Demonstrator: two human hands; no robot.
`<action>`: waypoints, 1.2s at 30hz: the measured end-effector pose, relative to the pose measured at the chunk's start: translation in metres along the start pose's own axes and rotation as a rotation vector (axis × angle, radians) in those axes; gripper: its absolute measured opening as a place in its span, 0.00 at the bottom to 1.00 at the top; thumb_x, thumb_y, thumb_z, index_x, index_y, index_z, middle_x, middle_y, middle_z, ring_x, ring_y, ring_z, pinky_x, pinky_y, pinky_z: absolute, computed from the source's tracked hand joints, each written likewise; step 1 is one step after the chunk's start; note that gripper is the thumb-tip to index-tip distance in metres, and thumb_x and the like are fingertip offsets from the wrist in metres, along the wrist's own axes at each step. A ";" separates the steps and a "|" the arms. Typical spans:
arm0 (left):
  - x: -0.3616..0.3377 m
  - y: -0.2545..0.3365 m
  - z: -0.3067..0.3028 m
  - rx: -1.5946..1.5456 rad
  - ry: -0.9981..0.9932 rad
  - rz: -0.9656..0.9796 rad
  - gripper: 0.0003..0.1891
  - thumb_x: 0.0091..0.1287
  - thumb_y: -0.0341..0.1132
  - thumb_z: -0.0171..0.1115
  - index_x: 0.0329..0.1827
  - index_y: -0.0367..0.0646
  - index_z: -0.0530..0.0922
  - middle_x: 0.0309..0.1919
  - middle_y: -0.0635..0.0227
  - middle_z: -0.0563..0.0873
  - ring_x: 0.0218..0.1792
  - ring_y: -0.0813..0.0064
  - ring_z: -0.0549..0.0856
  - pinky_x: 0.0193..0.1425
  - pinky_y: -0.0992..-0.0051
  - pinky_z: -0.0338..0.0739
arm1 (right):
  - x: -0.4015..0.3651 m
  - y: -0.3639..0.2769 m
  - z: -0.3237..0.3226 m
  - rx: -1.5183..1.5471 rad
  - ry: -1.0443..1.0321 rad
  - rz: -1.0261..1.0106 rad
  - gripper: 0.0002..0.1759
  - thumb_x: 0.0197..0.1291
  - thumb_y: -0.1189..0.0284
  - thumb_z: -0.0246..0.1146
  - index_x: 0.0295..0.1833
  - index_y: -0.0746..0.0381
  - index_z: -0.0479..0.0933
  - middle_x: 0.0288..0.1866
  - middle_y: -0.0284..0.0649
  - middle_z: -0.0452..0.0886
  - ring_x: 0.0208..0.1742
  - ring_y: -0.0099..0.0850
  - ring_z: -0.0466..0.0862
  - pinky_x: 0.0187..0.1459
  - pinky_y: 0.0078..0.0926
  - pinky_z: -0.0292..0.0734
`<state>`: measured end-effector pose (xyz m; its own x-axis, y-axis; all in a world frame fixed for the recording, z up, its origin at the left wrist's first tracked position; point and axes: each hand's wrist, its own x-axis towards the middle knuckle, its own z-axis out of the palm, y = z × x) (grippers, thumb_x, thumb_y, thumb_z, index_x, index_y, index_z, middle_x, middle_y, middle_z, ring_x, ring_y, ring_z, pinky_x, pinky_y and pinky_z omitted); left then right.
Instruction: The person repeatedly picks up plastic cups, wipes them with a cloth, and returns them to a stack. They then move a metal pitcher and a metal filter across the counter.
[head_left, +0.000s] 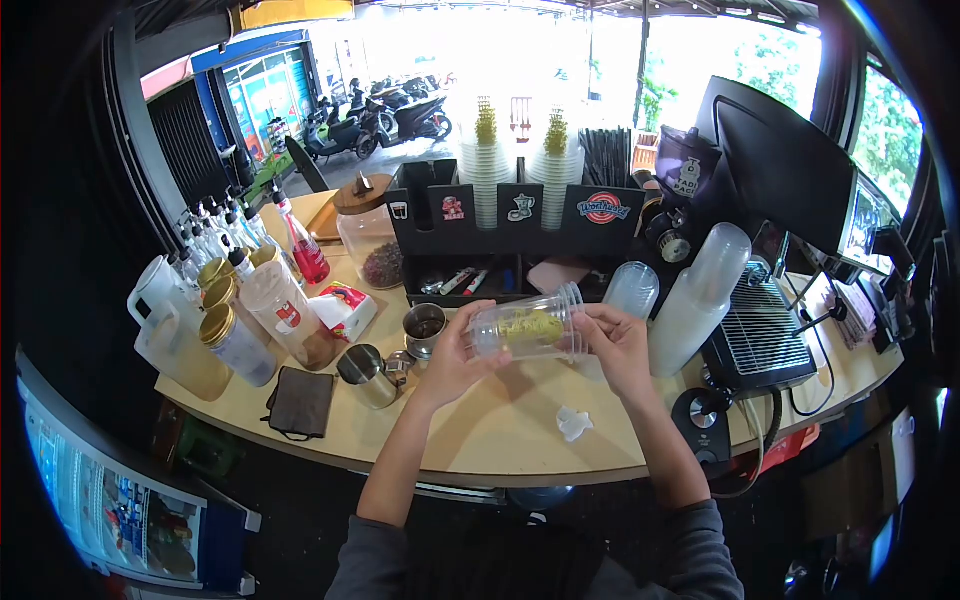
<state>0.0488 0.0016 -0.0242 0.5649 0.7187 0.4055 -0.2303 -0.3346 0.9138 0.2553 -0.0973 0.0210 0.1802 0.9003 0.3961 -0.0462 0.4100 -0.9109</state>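
Fingers of the left hand (453, 360) are curled round the bottom part of a clear plastic cup with yellow-green print (530, 328), and the right hand (622, 350) pinches it by the wide rim. Both hands are closed on the cup, and they hold it on its side, up over the pale wooden table (480, 440). More than one rim seems to show at the wide end, so it may be a few cups, one inside the other, but the shine makes it hard to tell. As far as I can judge, it is early in the work: the cup is up in the hands, no drink shows inside, and no lid is on it. Pouring and closing are both not done. Under the hands, a small crumpled white scrap (574, 424) lies on the table. Just beside the left hand are a shiny round metal pot with dark stuff inside (425, 322) and a shiny metal jug (368, 376). Farther out on that side is a folded dark brown cloth (300, 402). Past the right hand stands a tall stack of cloudy plastic cups (690, 315), near a black coffee machine with a metal grill (762, 345). Behind the hands is a black box rack with stickers (520, 245).
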 end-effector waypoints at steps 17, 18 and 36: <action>-0.001 -0.010 0.002 -0.160 -0.011 0.071 0.41 0.48 0.24 0.75 0.67 0.38 0.63 0.61 0.62 0.72 0.60 0.73 0.74 0.63 0.71 0.74 | 0.001 0.000 0.000 0.034 0.080 0.129 0.12 0.66 0.70 0.59 0.46 0.70 0.77 0.36 0.44 0.85 0.33 0.29 0.86 0.34 0.24 0.84; -0.001 -0.010 0.002 -0.160 -0.011 0.071 0.41 0.48 0.24 0.75 0.67 0.38 0.63 0.61 0.62 0.72 0.60 0.73 0.74 0.63 0.71 0.74 | 0.000 0.001 -0.001 0.034 0.080 0.130 0.12 0.66 0.70 0.59 0.46 0.70 0.77 0.36 0.44 0.85 0.33 0.29 0.86 0.34 0.24 0.84; -0.003 -0.014 0.006 -0.202 0.025 0.042 0.40 0.48 0.24 0.75 0.66 0.36 0.64 0.57 0.64 0.75 0.58 0.73 0.75 0.64 0.72 0.71 | -0.002 0.002 -0.003 0.045 0.046 0.110 0.14 0.67 0.68 0.58 0.46 0.70 0.76 0.37 0.44 0.84 0.36 0.30 0.87 0.38 0.26 0.85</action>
<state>0.0553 0.0007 -0.0380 0.5320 0.7225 0.4415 -0.4090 -0.2373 0.8811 0.2577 -0.0988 0.0184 0.2166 0.9330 0.2872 -0.1120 0.3160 -0.9421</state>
